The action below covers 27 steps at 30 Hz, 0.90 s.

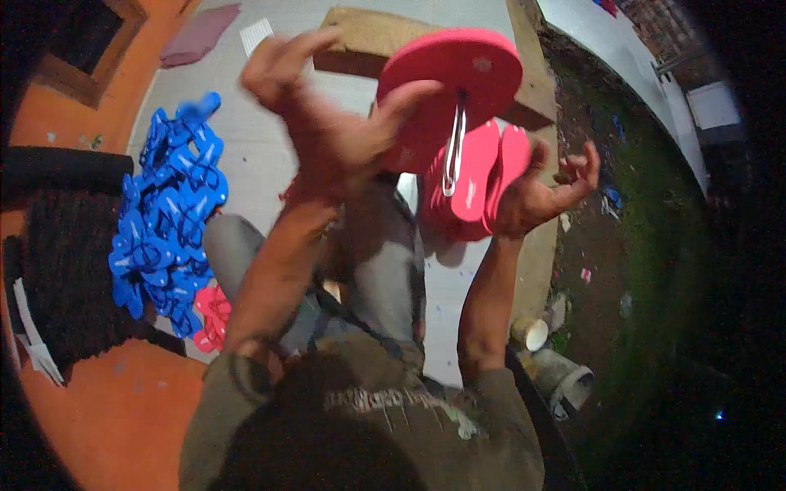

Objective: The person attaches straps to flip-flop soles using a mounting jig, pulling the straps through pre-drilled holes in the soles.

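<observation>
My left hand [340,143] is raised with its fingers spread wide, slightly smeared by motion. Its thumb lies across the view of a red flip-flop sole [491,61]; whether they touch I cannot tell. A shiny metal tool [452,159], long and narrow with a looped end, hangs from the sole's underside. To the right, my right hand [532,200] has its fingers apart and loosely curled, with nothing seen in it. Beside that hand, more red flip-flop soles [471,184] lie stacked in front of the wooden bench [352,37].
A heap of blue flip-flops [168,213] lies on the pale floor at left, with a few red straps [213,317] near it. A black mat [70,270] is further left. On the right, a white cup [534,334] and a bucket [569,389] stand near dark ground.
</observation>
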Motion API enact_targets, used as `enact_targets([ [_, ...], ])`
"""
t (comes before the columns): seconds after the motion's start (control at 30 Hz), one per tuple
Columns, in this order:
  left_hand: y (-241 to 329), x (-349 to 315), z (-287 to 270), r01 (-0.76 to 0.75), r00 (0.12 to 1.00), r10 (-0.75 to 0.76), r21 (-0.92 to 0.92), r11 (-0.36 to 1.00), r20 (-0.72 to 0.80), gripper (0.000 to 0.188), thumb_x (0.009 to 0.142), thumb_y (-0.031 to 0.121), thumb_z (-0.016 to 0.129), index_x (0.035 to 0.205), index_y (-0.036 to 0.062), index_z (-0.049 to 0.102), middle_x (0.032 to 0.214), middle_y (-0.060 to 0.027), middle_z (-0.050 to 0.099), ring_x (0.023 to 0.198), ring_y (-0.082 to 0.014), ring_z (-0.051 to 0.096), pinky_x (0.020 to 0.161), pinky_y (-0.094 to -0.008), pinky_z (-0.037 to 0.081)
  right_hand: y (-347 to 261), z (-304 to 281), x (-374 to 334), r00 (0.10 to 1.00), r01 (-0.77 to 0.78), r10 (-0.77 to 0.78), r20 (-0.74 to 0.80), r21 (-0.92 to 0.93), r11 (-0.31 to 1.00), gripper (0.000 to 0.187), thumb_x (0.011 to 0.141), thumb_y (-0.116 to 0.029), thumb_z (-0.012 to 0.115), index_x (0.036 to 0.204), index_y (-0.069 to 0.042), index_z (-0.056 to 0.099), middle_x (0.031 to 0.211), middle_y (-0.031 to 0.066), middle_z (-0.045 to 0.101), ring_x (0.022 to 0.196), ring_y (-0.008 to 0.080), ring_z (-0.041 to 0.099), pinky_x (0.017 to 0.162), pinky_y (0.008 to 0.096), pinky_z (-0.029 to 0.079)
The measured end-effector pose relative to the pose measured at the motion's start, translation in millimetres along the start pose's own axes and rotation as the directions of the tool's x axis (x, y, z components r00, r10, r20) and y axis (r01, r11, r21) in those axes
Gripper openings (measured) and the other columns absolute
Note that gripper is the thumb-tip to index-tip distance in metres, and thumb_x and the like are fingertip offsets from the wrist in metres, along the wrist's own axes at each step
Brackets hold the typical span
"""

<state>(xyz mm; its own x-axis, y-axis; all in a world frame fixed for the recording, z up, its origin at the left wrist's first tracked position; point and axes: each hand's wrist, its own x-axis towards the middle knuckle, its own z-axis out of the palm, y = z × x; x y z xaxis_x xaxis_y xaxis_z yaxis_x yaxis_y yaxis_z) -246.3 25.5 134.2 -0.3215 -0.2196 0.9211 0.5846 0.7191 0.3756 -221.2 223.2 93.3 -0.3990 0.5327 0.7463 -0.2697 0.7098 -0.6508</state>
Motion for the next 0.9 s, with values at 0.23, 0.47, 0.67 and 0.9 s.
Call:
enact_targets([
  [0.23,-22.2,-172.9,-80.5,0.534,0.708,-0.543,0.161,0.83,0.451,0.036,0.068,0.015,0.068,0.094,0.0032,0.046,0.089,-0.0151,0.043,0.091,-0.0297,0.042,0.081,-0.0389,0.033,212.3,-25.7,-67.4,0.77,-0.125,0.509,0.386,-0.69,0.713,0.08,0.06,-0.042,0.074,0.121,-0.002,0.039,0.117,0.0208,0.046,0.111,0.0331,0.042,0.092,0.0428,0.034],
  [0.47,31.8,-170.7,-68.0,0.843,0.164,-0.5,0.143,0.519,0.85,0.038,0.072,0.027,0.067,0.095,-0.0003,0.053,0.085,-0.0148,0.058,0.073,-0.0277,0.057,0.069,-0.0374,0.045,111.5,-87.3,-61.8,0.68,-0.577,0.634,0.368,-0.266,0.772,0.081,0.057,-0.033,0.079,0.12,-0.001,0.037,0.108,0.017,0.048,0.097,0.025,0.049,0.08,0.0342,0.042],
  [0.67,62.1,-180.3,-54.5,0.862,0.181,-0.461,0.086,0.499,0.869,0.038,0.078,0.03,0.059,0.1,-0.0004,0.053,0.084,-0.0176,0.06,0.081,-0.0319,0.059,0.073,-0.0376,0.045,-10.6,-146.2,-144.5,0.375,-0.714,0.609,0.699,-0.201,0.671,0.086,0.057,-0.027,0.08,0.124,-0.003,0.031,0.105,0.0097,0.044,0.092,0.0199,0.046,0.081,0.032,0.041],
  [0.9,50.2,-101.2,-77.4,0.685,0.552,-0.155,-0.34,0.644,0.819,0.027,0.079,0.022,0.058,0.096,0.0014,0.056,0.08,-0.0105,0.056,0.07,-0.0283,0.056,0.07,-0.0347,0.045,-38.6,-104.3,-64.5,0.425,-0.784,0.258,0.868,0.21,0.585,0.044,0.069,-0.008,0.068,0.107,-0.001,0.047,0.1,0.0094,0.055,0.094,0.0189,0.053,0.084,0.0339,0.042],
])
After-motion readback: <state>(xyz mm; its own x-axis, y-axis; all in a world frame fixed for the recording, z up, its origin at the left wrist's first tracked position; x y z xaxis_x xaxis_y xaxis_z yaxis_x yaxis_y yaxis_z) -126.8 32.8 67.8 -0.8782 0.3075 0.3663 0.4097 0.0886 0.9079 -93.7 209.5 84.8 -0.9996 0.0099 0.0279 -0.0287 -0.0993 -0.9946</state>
